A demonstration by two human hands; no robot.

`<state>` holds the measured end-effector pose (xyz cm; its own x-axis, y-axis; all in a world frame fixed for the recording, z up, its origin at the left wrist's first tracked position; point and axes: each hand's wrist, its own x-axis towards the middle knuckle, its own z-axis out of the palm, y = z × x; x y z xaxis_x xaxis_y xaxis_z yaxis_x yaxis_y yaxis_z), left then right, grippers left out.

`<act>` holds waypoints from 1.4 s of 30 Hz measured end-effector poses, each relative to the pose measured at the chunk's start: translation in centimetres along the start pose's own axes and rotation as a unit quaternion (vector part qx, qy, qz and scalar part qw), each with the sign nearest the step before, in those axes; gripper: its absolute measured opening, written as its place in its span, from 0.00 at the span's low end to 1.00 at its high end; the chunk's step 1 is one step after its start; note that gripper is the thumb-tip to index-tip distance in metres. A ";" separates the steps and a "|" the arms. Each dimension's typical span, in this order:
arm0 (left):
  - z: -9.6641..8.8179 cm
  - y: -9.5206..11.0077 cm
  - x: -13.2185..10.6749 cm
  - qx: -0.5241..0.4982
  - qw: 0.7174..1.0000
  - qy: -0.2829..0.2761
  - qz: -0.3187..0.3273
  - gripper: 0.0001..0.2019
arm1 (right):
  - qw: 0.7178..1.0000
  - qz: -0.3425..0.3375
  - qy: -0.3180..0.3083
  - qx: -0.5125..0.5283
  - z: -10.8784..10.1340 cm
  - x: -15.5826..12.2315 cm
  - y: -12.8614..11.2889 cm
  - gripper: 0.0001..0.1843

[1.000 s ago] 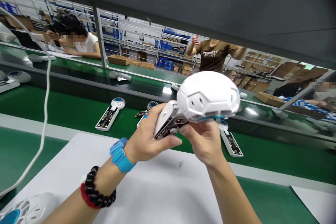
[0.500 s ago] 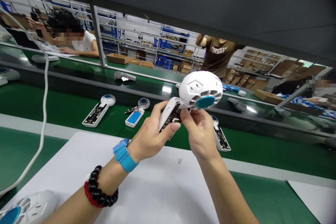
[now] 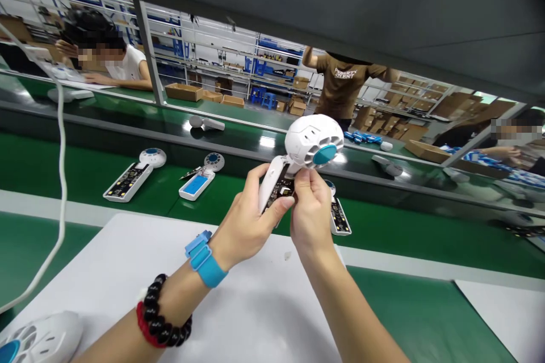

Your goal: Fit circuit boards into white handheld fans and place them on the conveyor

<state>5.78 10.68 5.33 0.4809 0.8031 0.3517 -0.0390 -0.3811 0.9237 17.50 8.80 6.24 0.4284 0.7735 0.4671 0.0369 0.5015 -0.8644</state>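
Left hand (image 3: 244, 221) grip closed on handle of white handheld fan (image 3: 313, 142); right hand (image 3: 310, 210) grip pinching exposed circuit board (image 3: 279, 188). Held raised over white tabletop mat (image 3: 128, 261).

Green conveyor belt (image 3: 63, 170) has three open fan units (image 3: 128, 178) lying on it, a white mat (image 3: 128, 261) on the worktop, white cable (image 3: 62, 142) hanging left, cardboard boxes (image 3: 183, 91) behind.
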 end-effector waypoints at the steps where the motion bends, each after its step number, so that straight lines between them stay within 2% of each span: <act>1: 0.0 -0.1 0.1 0.012 1.000 -0.002 -0.009 0.33 | 1.000 0.019 0.013 0.009 0.1 0.1 0.5 0.17; 4: -0.5 -0.2 0.5 0.020 0.998 -0.048 -0.047 0.32 | 0.997 0.056 0.059 0.013 0.0 0.4 1.7 0.17; 6: -1.1 -0.3 0.9 -0.006 0.991 -0.103 -0.079 0.27 | 0.995 0.054 0.089 -0.002 -0.2 0.7 2.2 0.17; 8: -1.4 -0.2 1.1 -0.044 0.984 -0.133 -0.111 0.21 | 0.994 0.055 0.097 -0.015 -0.3 1.0 2.4 0.18; 13: -0.9 -0.2 0.9 -0.048 0.985 -0.101 -0.132 0.13 | 0.992 0.101 0.026 0.068 -0.1 1.5 1.7 0.29; 17: 0.0 -0.6 0.5 -0.046 0.986 -0.083 -0.134 0.09 | 0.994 0.076 0.024 0.072 0.0 1.6 1.0 0.28; 20: 0.2 -0.6 0.4 -0.039 0.988 -0.066 -0.131 0.09 | 0.997 0.052 0.033 0.052 -0.1 1.7 1.0 0.27; 23: -0.2 -0.3 0.7 -0.071 0.982 -0.098 -0.145 0.12 | 0.998 0.063 0.011 0.028 -0.2 1.8 1.4 0.26; 25: -0.5 -0.1 1.0 -0.119 0.976 -0.110 -0.148 0.17 | 0.998 0.063 -0.014 0.003 -0.3 1.7 1.7 0.26; 27: -0.8 0.0 1.3 -0.165 0.973 -0.074 -0.146 0.22 | 0.995 0.063 -0.066 -0.030 -0.2 1.3 1.8 0.29; 29: -1.3 0.1 1.6 -0.171 0.978 0.002 -0.123 0.22 | 0.987 0.057 -0.143 -0.055 0.3 0.6 1.8 0.33; 31: -1.8 0.1 1.9 -0.130 0.986 0.080 -0.063 0.19 | 0.976 0.027 -0.201 -0.077 1.1 -0.3 1.7 0.32; 32: -2.1 0.1 2.1 -0.100 0.988 0.113 -0.025 0.17 | 0.974 0.008 -0.208 -0.091 1.6 -0.8 1.8 0.31; 34: -2.5 0.0 2.1 -0.050 0.985 0.162 0.041 0.13 | 0.973 -0.022 -0.191 -0.124 2.5 -1.6 1.9 0.28; 37: -2.6 -0.1 1.9 -0.025 0.974 0.204 0.092 0.11 | 0.976 -0.052 -0.148 -0.149 3.4 -2.2 2.1 0.25; 40: -2.3 -0.2 1.7 -0.028 0.969 0.221 0.107 0.10 | 0.978 -0.065 -0.129 -0.149 3.6 -2.2 2.4 0.24; 42: -2.3 -0.4 1.8 -0.031 0.968 0.229 0.101 0.10 | 0.981 -0.041 -0.137 -0.132 3.4 -1.9 2.5 0.27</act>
<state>4.63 13.32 5.96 0.0196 0.8395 0.5430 -0.1507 -0.5344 0.8317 13.73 9.89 3.82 0.1572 0.8285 0.5375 0.3088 0.4758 -0.8236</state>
